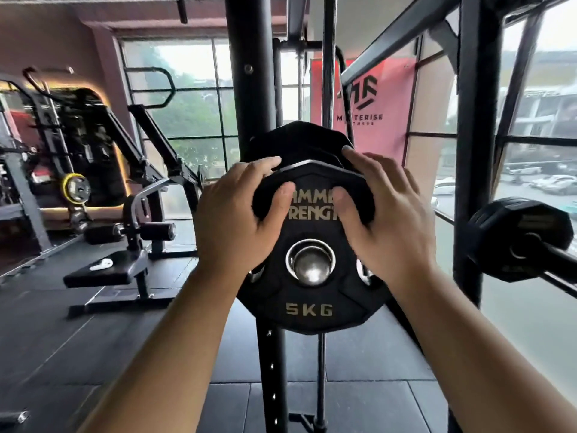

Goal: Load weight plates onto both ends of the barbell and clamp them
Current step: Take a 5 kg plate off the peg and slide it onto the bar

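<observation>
Head view: I grip the 5 kg plate (309, 310) by its top edge, left hand (234, 223) and right hand (393, 226) both curled on it. It hangs on a shiny peg (310, 265) in front of the black post (249, 89), flat face to me, peg pointing at me. Right of the post, the barbell (559, 264) slants away with a loaded plate (499, 232) on it (no clamp seen). I think most loading is left.

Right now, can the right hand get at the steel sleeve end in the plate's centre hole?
Probably yes: the right hand grips the 5 kg plate just above the sleeve end, which nothing covers.
</observation>
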